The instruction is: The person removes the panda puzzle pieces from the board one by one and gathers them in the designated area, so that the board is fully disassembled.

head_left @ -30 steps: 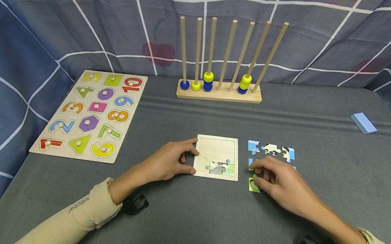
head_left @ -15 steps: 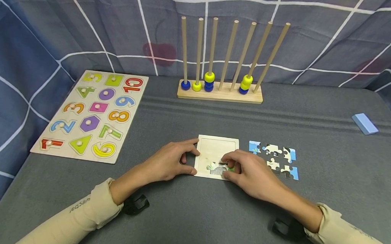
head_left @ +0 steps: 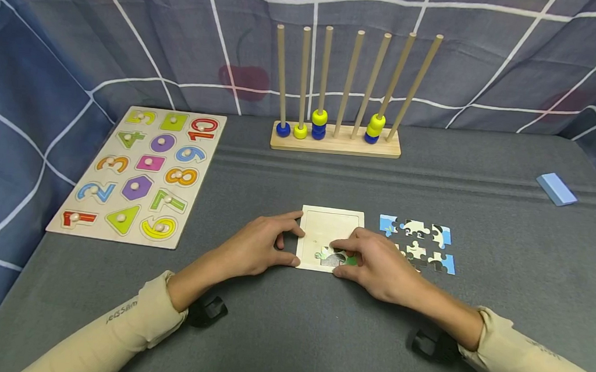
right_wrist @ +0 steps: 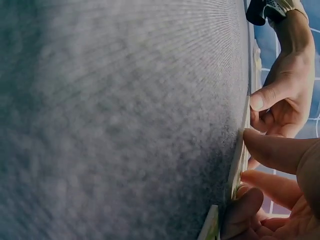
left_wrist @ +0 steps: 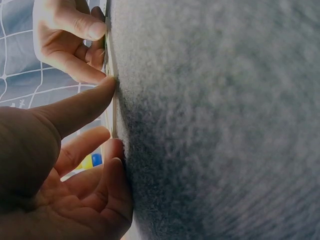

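Note:
A square wooden puzzle tray (head_left: 326, 223) lies before me, with several pieces of a panda picture (head_left: 330, 257) in its near part. My left hand (head_left: 259, 244) touches the tray's left edge, thumb at the near corner and forefinger farther up. My right hand (head_left: 381, 265) is over the tray's near right part. Its thumb rests at the front edge and its forefinger touches the picture; a green puzzle piece (head_left: 351, 261) shows between them. In the right wrist view, the thumb (right_wrist: 270, 147) meets the tray edge (right_wrist: 239, 155), while other fingers curl below.
Loose puzzle pieces (head_left: 414, 227) with blue and panda parts lie right of the tray, partly behind my right hand. A number-and-shape board (head_left: 143, 182) lies at left. At the back stands a peg abacus (head_left: 335, 147) with beads. A light blue block (head_left: 557, 189) lies far right.
My right hand has moved left from the loose pieces to the tray, and its thumb and forefinger have spread there. The green piece near the loose pieces has left its spot. My left hand stays.

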The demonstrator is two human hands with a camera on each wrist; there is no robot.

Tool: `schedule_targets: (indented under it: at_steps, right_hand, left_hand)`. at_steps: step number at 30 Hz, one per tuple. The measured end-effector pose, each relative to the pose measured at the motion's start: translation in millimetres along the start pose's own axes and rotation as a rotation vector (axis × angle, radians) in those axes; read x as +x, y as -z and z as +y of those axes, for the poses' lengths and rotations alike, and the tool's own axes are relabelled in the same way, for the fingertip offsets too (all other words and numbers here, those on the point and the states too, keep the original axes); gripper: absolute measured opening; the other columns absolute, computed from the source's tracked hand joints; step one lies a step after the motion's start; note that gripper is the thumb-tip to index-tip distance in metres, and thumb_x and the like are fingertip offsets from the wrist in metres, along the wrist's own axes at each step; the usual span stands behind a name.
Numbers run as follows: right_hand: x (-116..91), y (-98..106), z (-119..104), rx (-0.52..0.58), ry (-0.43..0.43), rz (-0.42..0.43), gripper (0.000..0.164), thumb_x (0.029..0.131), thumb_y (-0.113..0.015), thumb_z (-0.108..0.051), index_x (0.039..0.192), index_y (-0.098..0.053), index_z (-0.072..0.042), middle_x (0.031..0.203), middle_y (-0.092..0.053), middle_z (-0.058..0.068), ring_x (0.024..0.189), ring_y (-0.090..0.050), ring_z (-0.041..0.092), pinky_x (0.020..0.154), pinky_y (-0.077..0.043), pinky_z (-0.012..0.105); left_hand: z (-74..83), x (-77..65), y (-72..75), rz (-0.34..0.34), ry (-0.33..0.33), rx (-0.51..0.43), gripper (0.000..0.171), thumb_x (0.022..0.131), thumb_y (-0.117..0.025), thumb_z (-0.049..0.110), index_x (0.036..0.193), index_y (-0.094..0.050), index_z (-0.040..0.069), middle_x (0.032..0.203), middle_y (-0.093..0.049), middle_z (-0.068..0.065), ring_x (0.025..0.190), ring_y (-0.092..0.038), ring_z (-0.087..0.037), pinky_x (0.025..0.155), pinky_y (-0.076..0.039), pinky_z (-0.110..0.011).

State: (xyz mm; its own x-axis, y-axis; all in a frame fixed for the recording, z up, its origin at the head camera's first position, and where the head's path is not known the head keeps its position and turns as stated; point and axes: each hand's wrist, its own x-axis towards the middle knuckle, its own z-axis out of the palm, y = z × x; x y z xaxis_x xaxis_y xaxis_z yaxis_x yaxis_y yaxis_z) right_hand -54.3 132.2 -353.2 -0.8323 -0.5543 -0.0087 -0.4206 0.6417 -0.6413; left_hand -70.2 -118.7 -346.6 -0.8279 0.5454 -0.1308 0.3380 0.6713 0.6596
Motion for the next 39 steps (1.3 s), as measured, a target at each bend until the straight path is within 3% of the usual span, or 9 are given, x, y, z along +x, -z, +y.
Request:
schedule_targets:
  at_steps: [21, 31, 39]
  right_hand:
    - [1.0, 0.4, -1.2, 0.013, 0.006, 0.018, 0.031, 0.077, -0.083, -0.008, 0.106, -0.072, -0.012, 0.084, -0.053, -0.005, 0.070, -0.047, 0.009, 0.063, -0.040, 0.030]
    - [2.3, 5.1, -2.4, 0.102, -0.004, 0.008, 0.021, 0.083, -0.075, -0.002, 0.099, -0.072, -0.014, 0.081, -0.059, -0.010, 0.067, -0.053, 0.006, 0.062, -0.044, 0.030]
    - [3.0, 5.2, -1.9, 0.164, 0.004, -0.012, 0.022, 0.084, -0.069, 0.005, 0.098, -0.070, -0.012, 0.083, -0.064, -0.005, 0.067, -0.055, 0.008, 0.062, -0.046, 0.030]
  left_hand:
    - [-0.6, 0.7, 0.0, -0.002, 0.002, 0.005, 0.042, 0.080, -0.084, 0.018, 0.117, -0.069, 0.006, 0.151, -0.043, -0.011, 0.069, -0.050, -0.008, 0.069, -0.042, -0.028]
    - [-1.5, -0.2, -0.7, 0.005, -0.002, -0.001, 0.041, 0.079, -0.084, 0.017, 0.116, -0.069, 0.006, 0.151, -0.043, -0.012, 0.069, -0.050, -0.007, 0.069, -0.042, -0.028]
    - [-2.1, -0.4, -1.2, 0.008, -0.012, 0.000, 0.041, 0.080, -0.084, 0.016, 0.116, -0.069, 0.005, 0.151, -0.043, -0.012, 0.069, -0.050, -0.007, 0.068, -0.042, -0.027]
